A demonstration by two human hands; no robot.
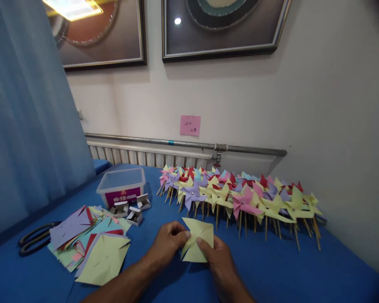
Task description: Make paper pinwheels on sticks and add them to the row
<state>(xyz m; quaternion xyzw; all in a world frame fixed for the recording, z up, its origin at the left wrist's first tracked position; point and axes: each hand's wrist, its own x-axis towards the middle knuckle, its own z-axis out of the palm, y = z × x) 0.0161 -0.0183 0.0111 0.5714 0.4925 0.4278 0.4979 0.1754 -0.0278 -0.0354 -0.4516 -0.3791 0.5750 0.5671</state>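
Observation:
A pale yellow paper square (205, 230), slit from its corners towards the middle, is held above the blue table between both hands. My left hand (169, 240) pinches its left side, where one corner looks bent inward. On the right, my right hand (219, 256) grips the sheet with the thumb on top near its centre; the other fingers are hidden behind it. Left of my hands lies a pile of coloured paper squares (102, 259) with similar slits. Several finished paper pinwheels (243, 200) on wooden sticks lie in a long row beyond my hands to the right.
Black-handled scissors (34, 240) lie left of the paper pile. Small open boxes (134, 216) stand before a clear plastic tub (121, 181) with a purple label. The blue table (158, 282) backs onto a radiator (145, 158) and pipe; a blue curtain (34, 109) hangs left.

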